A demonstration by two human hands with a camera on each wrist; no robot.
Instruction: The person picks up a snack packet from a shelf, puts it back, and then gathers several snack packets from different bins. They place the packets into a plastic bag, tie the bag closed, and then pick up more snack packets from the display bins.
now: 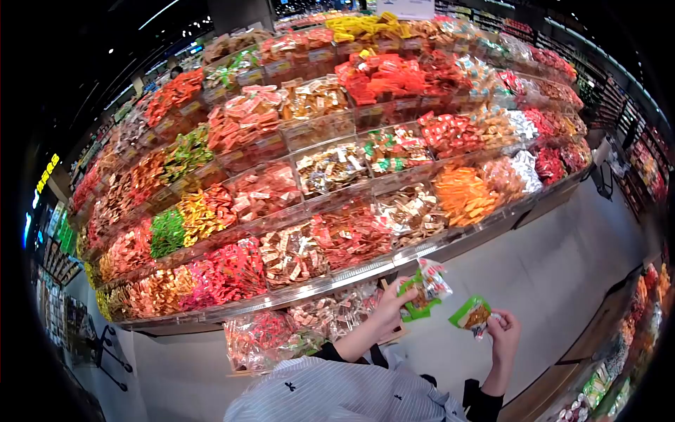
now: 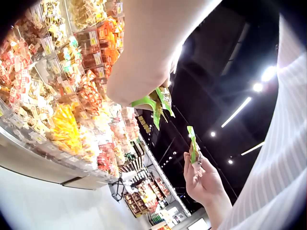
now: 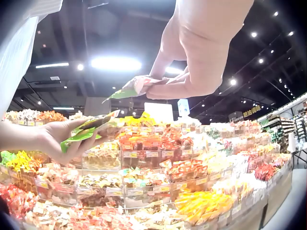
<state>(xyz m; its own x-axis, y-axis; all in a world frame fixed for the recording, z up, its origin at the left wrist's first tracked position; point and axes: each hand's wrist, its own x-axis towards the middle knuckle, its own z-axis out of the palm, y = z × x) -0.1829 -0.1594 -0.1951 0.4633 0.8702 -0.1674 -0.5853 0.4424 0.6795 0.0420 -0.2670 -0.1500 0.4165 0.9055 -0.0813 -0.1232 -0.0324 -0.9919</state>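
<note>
In the head view the left hand (image 1: 389, 310) grips green packets (image 1: 416, 304), with a white and red wrapper (image 1: 435, 277) beside them. To its right, the right hand (image 1: 505, 329) pinches one green packet (image 1: 470, 313) with brown contents by its lower right end. A gap lies between the two hands' packets. The left wrist view shows green packets (image 2: 156, 104) at the left hand (image 2: 146, 57), and the right hand (image 2: 203, 184) holding its packet upright. From the right wrist, the right hand's thumb and finger pinch the packet (image 3: 136, 87); the left hand (image 3: 60, 139) is lower left.
A tiered display of clear bins (image 1: 320, 131) with wrapped sweets stands in front, its metal front edge (image 1: 337, 283) near the left hand. Bagged sweets (image 1: 260, 337) sit in a low crate below. Another display (image 1: 636, 337) stands at the right, across the grey floor (image 1: 548, 271).
</note>
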